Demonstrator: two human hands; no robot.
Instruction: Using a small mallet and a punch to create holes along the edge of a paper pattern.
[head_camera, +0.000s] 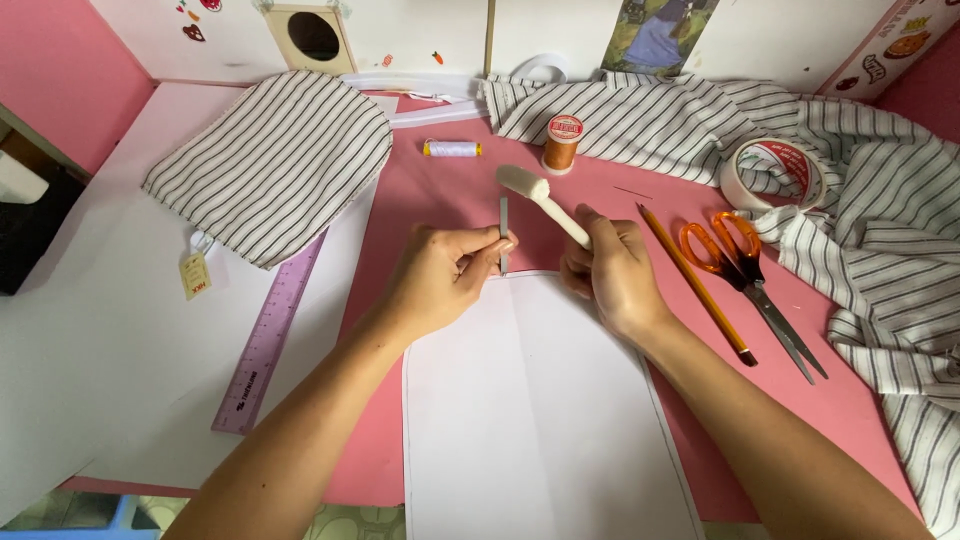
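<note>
**Above the white paper sheet: both hands engaged**

Above the paper sheet (530, 400), a thin grey strip (504, 215) is pinched upright by the left hand (445, 275). A white foam-tipped tool (540, 195) is gripped in the right hand (610, 270). A pencil (695, 285) and orange scissors (745, 270) are positioned just right.

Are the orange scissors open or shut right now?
Shut. The orange scissors lie untouched on the pink table, blades together in one point, beside the pencil.
</note>
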